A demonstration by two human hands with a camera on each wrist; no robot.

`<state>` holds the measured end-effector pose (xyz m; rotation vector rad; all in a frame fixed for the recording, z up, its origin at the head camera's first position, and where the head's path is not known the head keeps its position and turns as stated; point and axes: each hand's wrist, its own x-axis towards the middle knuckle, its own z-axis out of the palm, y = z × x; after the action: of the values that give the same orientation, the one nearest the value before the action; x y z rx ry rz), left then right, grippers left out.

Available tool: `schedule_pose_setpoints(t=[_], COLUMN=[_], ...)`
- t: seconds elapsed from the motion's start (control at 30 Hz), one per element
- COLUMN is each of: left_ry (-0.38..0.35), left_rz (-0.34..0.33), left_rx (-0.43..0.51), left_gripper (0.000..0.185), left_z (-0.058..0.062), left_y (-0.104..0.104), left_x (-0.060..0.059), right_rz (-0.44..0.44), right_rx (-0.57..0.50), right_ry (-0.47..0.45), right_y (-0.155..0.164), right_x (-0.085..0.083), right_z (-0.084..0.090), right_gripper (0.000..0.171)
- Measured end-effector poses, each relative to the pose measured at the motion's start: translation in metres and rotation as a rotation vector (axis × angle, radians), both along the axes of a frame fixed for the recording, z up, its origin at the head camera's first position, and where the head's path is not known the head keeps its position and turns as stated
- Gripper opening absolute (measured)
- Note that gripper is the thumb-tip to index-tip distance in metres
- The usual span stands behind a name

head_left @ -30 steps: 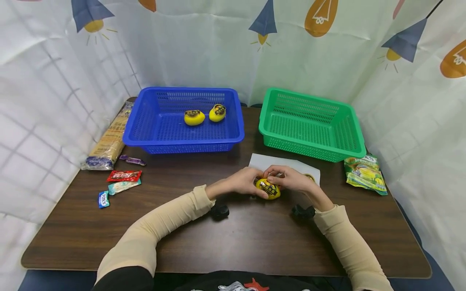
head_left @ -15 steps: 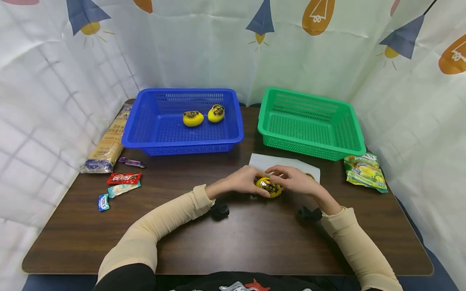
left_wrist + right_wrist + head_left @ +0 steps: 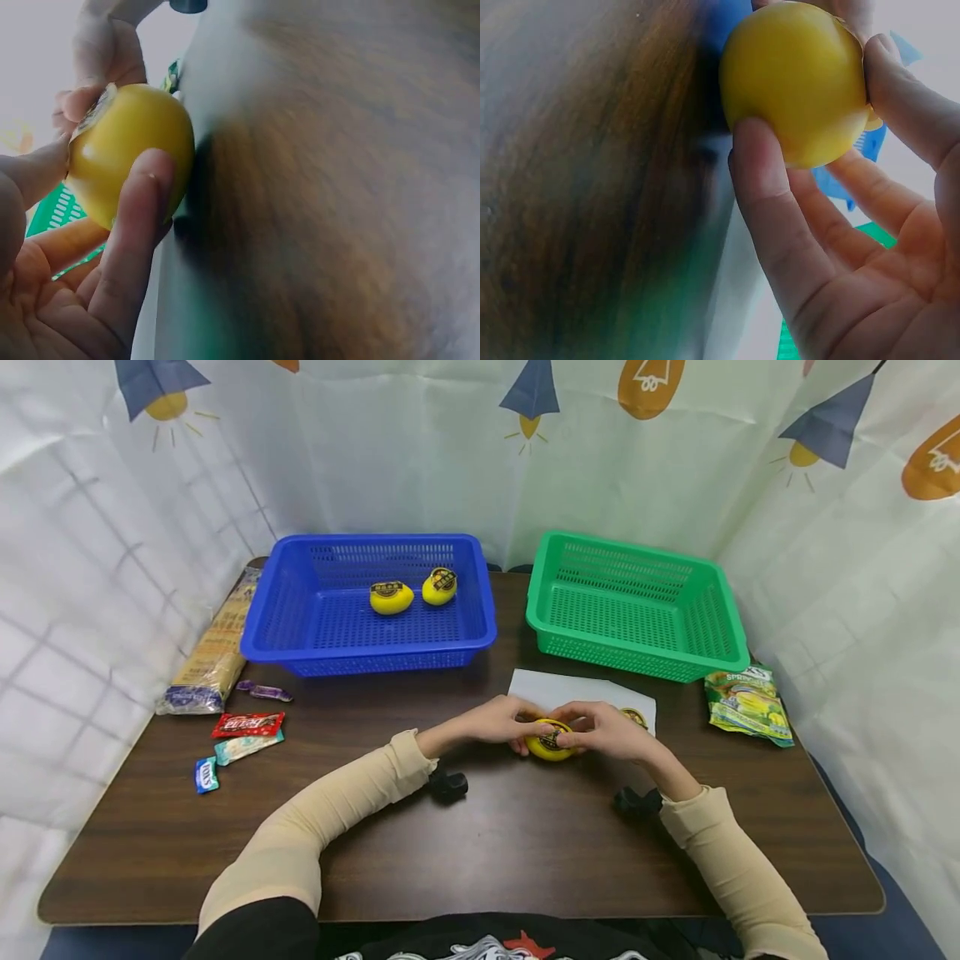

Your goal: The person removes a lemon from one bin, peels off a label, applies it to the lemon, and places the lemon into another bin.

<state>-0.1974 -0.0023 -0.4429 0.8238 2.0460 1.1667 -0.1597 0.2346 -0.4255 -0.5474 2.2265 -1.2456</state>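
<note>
Both hands hold a yellow lemon [image 3: 550, 749] just above the table, in front of a white sheet. My left hand [image 3: 501, 721] grips its left side, thumb on top. From the right, my right hand [image 3: 609, 732] grips it too, thumb against the black printed label [image 3: 553, 739] on its upper side. In the left wrist view the lemon [image 3: 135, 154] sits between thumb and fingers, and a label edge lifts slightly. The right wrist view shows the lemon's smooth side [image 3: 795, 82] held by curled fingers. Part of the label hides under the thumbs.
A white sheet [image 3: 547, 685] bears a round label [image 3: 633, 717]. Behind stand a blue basket [image 3: 367, 653] with two labelled lemons [image 3: 391, 598] and a green basket [image 3: 637, 656]. Wrapped snacks [image 3: 248, 724] and a long packet [image 3: 213, 652] lie left; a green bag [image 3: 748, 706] lies right.
The left thumb has moved up from the lemon's near side onto its top. The right hand has come down around the other side, and the lemon has turned slightly.
</note>
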Motion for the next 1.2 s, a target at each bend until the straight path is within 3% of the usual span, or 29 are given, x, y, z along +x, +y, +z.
schedule_pose_setpoints(t=[0.2, 0.37, 0.77, 0.93, 1.2], left_ry=[-0.041, -0.111, -0.091, -0.113, -0.079], left_rz=[-0.011, -0.034, -0.034, -0.022, -0.038], left_rx=[0.010, 0.031, 0.015, 0.027, 0.020], left_gripper=[0.035, 0.032, 0.024, 0.026, 0.034], left_z=[0.000, -0.004, -0.001, 0.000, 0.005], left_y=[0.001, 0.001, 0.000, -0.002, -0.003], left_x=[-0.002, 0.004, 0.005, 0.005, 0.005], right_rz=[0.008, 0.019, -0.018, -0.007, -0.001], right_rx=[-0.036, -0.046, -0.080, -0.097, -0.103], right_ry=[-0.027, -0.073, -0.102, -0.095, -0.118], right_y=[0.004, 0.007, 0.005, 0.005, 0.010], right_x=[-0.003, 0.000, 0.001, 0.001, -0.004], right_z=[-0.004, -0.012, -0.011, -0.010, -0.011], right_gripper=[0.043, 0.045, 0.046, 0.047, 0.046])
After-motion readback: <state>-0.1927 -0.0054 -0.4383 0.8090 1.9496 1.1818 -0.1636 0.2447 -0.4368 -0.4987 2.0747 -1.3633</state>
